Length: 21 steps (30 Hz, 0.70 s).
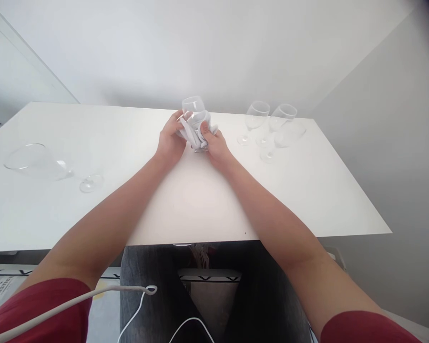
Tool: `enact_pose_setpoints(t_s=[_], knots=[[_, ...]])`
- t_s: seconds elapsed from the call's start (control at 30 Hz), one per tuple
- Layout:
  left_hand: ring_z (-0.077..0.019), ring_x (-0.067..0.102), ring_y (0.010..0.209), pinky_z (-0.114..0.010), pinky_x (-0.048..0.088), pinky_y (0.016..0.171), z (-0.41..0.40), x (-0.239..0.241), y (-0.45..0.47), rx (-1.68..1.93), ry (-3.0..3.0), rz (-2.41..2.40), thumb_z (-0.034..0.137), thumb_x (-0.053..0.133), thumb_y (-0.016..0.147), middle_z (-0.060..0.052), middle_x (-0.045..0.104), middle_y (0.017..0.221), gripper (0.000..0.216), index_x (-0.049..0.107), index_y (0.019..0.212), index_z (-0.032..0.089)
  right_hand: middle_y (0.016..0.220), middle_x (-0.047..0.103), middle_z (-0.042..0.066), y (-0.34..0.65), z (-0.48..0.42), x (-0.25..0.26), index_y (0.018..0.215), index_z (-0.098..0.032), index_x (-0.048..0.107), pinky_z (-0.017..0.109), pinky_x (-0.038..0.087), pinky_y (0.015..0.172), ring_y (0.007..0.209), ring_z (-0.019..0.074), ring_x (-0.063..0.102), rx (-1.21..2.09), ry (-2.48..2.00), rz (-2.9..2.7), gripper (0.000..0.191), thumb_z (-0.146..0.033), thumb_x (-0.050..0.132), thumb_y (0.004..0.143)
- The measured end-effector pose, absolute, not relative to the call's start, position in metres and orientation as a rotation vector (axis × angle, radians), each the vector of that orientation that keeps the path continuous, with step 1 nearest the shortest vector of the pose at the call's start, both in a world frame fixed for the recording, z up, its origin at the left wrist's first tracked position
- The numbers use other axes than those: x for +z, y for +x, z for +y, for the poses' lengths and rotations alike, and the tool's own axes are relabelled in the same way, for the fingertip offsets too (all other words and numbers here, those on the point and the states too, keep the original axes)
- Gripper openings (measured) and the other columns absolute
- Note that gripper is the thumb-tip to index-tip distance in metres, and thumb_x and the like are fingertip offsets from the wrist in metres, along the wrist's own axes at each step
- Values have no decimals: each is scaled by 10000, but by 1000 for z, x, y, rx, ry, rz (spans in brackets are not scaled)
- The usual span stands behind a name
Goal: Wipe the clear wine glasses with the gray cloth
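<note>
So, clock centred on the tabletop: pale wall (146, 52) behind at 12, white table (196, 200) across the middle of your view. Your work sits at 12, near the far edge.

Step in hand, my read: cloth (190, 133) being worked against the held glass (193, 104). Next move probably calls for one hand steadying the glass while the other shifts the cloth; go light, the wall of it looks thin.

Hands: neither one spread. Left hand (171, 138) is curled around the 9 o'clock side, fingers wrapped on bowl and cloth. Right hand (217, 144) is curled in from 3, thumb pressed on the bunched cloth; its other fingers are mostly hidden, so I can't tell how tight they sit.

Rest of your table, big to small: lone glass (39, 164) at 9, well apart from your hands. Lens stretches it sideways, can't tell upright from tipped. Three glasses (257, 115) bunched at 2, overlapping in view.

Held glass: bowl sticks out of the cloth toward 12, foot shows below toward 6. Can't tell if that foot touches the table. Stem's covered.
</note>
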State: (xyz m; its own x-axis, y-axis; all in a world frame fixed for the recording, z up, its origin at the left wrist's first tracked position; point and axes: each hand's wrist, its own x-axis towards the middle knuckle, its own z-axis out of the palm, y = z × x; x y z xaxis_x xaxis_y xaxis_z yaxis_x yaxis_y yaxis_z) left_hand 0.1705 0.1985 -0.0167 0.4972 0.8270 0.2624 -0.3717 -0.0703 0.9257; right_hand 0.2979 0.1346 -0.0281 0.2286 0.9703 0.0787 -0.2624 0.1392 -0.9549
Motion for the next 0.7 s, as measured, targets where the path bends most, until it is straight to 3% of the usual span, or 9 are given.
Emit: enact_pose_setpoints(t_s=[0.1, 0.2, 0.4, 0.57, 0.7], knots=[[-311, 693, 1201, -434, 594, 919, 196, -14, 169, 991, 1207, 361, 664, 546, 931, -86, 726, 1245, 486, 669, 1159, 254, 694, 677, 13, 295, 131, -25, 850, -248, 659, 300, 557, 623, 795, 210, 701, 1191, -1004, -908, 610, -827, 749, 682], [-318, 662, 1262, -447, 573, 973, 194, -13, 170, 969, 1172, 301, 699, 520, 951, -95, 696, 1317, 535, 665, 1191, 243, 722, 698, 11, 294, 126, -22, 889, -252, 674, 295, 563, 632, 802, 204, 705, 1276, -950, -946, 586, -788, 786, 680], [-281, 687, 1158, -417, 570, 936, 199, -17, 170, 1034, 1128, 340, 654, 590, 947, -80, 703, 1292, 462, 661, 1141, 241, 728, 707, 14, 289, 124, -23, 901, -220, 665, 286, 541, 590, 697, 178, 668, 1248, -980, -1033, 560, -703, 845, 683], [-308, 715, 1058, -400, 600, 736, 199, -14, 168, 964, 1183, 422, 831, 529, 866, -98, 728, 1227, 652, 682, 1104, 244, 684, 678, 6, 293, 118, -14, 879, -211, 655, 321, 578, 630, 649, 180, 662, 1420, -891, -1050, 551, -725, 797, 740], [-317, 717, 1102, -406, 619, 788, 197, -11, 167, 980, 1250, 437, 888, 466, 845, -105, 740, 1175, 730, 689, 1095, 240, 716, 677, 25, 296, 113, -11, 835, -219, 644, 332, 579, 623, 708, 202, 678, 1506, -913, -1057, 579, -789, 721, 768]])
